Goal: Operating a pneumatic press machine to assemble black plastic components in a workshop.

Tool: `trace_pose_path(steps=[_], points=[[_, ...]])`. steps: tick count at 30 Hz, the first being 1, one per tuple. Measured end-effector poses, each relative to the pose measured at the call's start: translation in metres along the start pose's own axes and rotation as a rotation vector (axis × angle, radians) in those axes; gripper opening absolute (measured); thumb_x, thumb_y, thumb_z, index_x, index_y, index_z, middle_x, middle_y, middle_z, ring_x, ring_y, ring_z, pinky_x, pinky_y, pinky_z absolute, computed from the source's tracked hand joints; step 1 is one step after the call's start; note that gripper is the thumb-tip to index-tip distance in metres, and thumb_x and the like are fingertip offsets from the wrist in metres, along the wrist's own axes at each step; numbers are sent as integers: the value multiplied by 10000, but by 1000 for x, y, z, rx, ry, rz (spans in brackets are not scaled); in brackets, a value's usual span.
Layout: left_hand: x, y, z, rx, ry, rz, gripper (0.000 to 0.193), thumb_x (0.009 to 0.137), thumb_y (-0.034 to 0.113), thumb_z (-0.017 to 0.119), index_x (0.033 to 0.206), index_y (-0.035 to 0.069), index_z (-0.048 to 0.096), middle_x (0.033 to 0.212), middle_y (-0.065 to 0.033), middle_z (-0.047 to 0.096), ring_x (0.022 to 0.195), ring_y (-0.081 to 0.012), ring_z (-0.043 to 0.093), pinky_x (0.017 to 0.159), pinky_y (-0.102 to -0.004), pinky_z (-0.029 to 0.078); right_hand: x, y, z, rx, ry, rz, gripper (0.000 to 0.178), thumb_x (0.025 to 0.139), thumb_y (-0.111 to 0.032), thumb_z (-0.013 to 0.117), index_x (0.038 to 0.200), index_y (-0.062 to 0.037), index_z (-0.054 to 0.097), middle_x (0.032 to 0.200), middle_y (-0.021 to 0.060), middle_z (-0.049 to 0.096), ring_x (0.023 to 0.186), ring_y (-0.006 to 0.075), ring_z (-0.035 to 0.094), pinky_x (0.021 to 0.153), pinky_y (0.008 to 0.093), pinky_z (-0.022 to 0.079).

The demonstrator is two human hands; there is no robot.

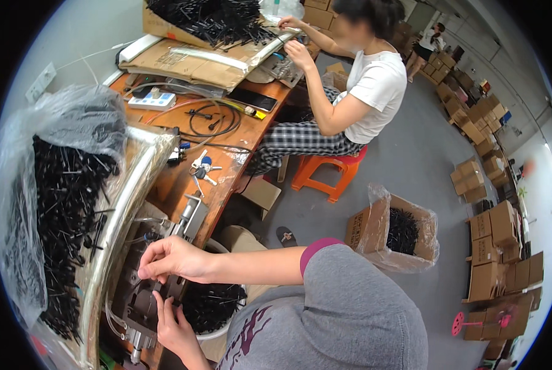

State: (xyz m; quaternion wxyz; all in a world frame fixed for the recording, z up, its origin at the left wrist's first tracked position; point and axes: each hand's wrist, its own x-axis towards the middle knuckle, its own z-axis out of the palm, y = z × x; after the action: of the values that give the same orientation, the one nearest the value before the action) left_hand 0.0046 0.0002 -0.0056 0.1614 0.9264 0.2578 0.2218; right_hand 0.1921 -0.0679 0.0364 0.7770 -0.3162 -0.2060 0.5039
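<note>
My right hand (174, 259) is above a small metal bench machine (143, 308), its thumb and fingertips pinched together. Whatever the pinch holds is too small to make out. Lower down, my left hand (176, 330) has its fingers stretched out, with the fingertips at the machine's dark block. A metal cylinder (192, 213) and thin air hoses belong to the machine. Left of it, thin black plastic pieces (69, 228) lie heaped in clear plastic wrap. Beside my hands, a white bucket (242, 296) holds more black pieces, partly hidden by my right arm.
Keys (203, 166), a power strip (152, 100), a phone (252, 100) and black cables lie on the wooden table (226, 176). A co-worker (374, 92) sits on an orange stool (325, 176) at its far end. A lined carton (365, 237) of black pieces stands on the floor.
</note>
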Motion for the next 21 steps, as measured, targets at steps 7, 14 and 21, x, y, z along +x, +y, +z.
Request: trace_pose_path(steps=[7,14,21], points=[[0,2,-3,35,-22,-29,238,798,30,722,1033,45,685,1374,-69,618,699,-248,695,636,-340,539,-5,0,-2,-56,107,-34,133,899,-92,748,980,5,710,872,33,696,665,58,590,547,208,461],[1,4,-5,-6,-92,-63,240,819,40,714,1057,48,687,1408,-108,588,804,-293,719,671,-363,556,-15,16,-3,95,23,3,384,1030,-119,531,1364,68,504,1306,138,581,1191,199,602,994,328,516],[-20,-5,-22,-179,-94,89,462,706,-35,793,1145,19,659,1209,-161,695,625,-176,659,607,-279,521,-24,37,-2,-140,-21,-113,509,1035,-29,447,1530,-18,332,1522,190,428,1377,243,478,1094,343,433]])
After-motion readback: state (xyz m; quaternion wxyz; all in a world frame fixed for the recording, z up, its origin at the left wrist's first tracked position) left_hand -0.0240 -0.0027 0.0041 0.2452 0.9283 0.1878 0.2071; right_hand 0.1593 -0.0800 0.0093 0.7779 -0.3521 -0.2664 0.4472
